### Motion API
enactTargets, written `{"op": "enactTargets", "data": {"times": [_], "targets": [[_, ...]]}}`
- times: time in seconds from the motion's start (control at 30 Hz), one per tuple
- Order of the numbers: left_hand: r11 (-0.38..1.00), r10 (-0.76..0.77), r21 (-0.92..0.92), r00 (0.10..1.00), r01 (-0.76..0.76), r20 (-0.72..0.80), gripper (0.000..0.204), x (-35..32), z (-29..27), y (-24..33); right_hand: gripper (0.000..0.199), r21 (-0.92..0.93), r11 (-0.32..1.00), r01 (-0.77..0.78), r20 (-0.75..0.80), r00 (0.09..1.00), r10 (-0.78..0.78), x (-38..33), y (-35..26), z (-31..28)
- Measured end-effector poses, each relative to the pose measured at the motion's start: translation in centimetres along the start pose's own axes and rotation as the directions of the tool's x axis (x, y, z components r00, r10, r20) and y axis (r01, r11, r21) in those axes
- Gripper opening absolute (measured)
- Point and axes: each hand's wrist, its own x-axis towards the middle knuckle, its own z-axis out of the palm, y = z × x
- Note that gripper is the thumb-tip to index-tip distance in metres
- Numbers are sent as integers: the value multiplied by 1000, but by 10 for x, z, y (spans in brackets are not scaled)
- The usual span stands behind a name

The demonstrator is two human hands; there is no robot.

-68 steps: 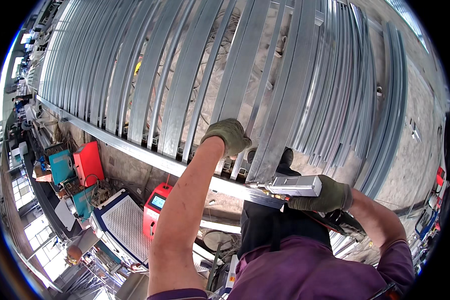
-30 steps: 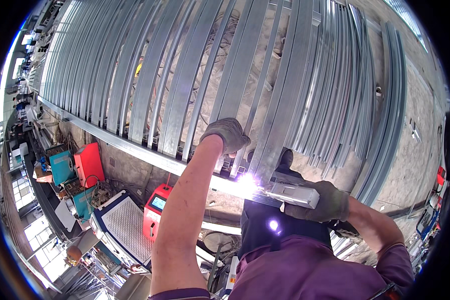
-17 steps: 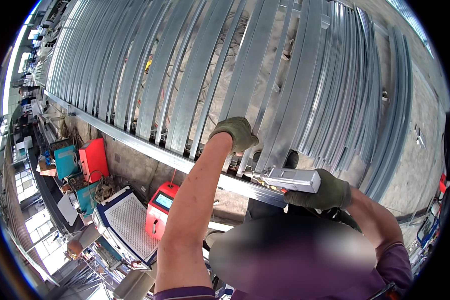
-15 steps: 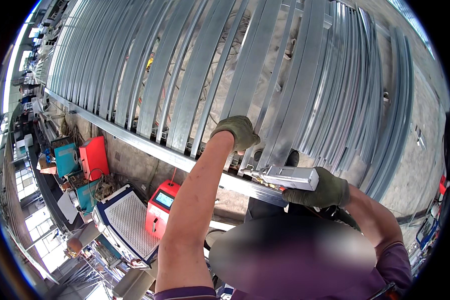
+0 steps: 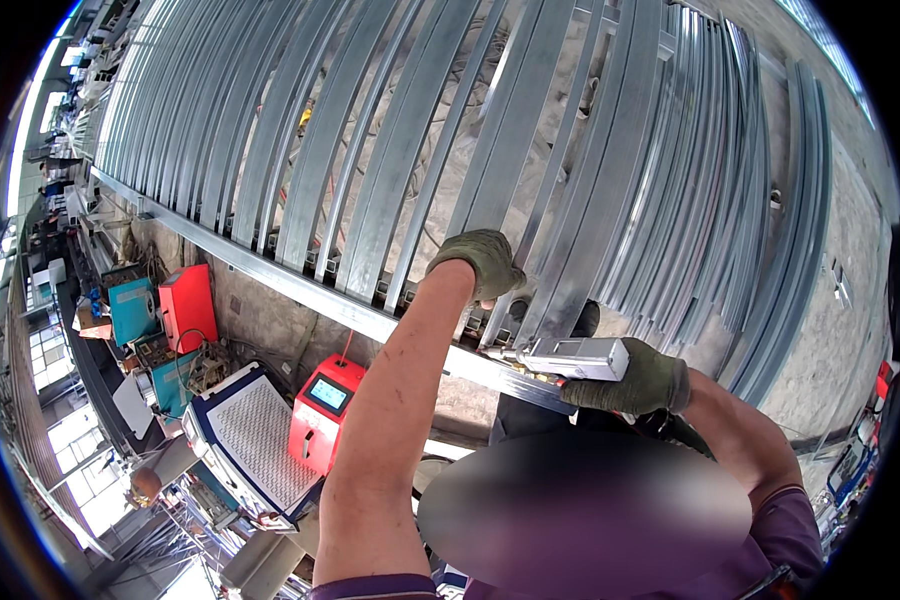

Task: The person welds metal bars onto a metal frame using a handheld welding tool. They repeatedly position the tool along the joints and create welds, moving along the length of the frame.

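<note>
Your left hand (image 5: 488, 262) is gloved and its fingers are curled over the edge of one of the upright metal slats (image 5: 515, 150), clenched around it, which looks like it's there to keep that slat steady against the long cross rail (image 5: 300, 290) running just below your fingers. Your right hand (image 5: 635, 380), also gloved, has its fingers wrapped tight around the silver handheld welding gun (image 5: 570, 358), with the nozzle pointing left at the joint where the slat meets the rail. So the tool tip sits just under and a bit to the right of your left fingers, close but not touching them. No spark is showing at the tip right now.

Holding the gun sideways like that lines it up along the rail, and bracing with the other hand right next to the joint keeps everything square, I'd guess.

Well below your left fingers, down on the floor, there's a red machine with a small screen (image 5: 322, 412), next to a white and blue unit with a mesh top (image 5: 250, 440), and a red box (image 5: 188, 305) further left beside a teal one (image 5: 130, 310).
</note>
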Motion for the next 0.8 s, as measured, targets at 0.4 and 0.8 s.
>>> {"op": "enactTargets", "data": {"times": [0.4,0.8], "targets": [[1000,16,-16,999,-17,-31,54,-3,0,2,65,-12,998,-66,0,998,66,-1,-7,-2],[1000,-7,-6,1000,7,-14,48,2,0,0,69,-20,999,-27,23,999,28,0,4,-2]]}}
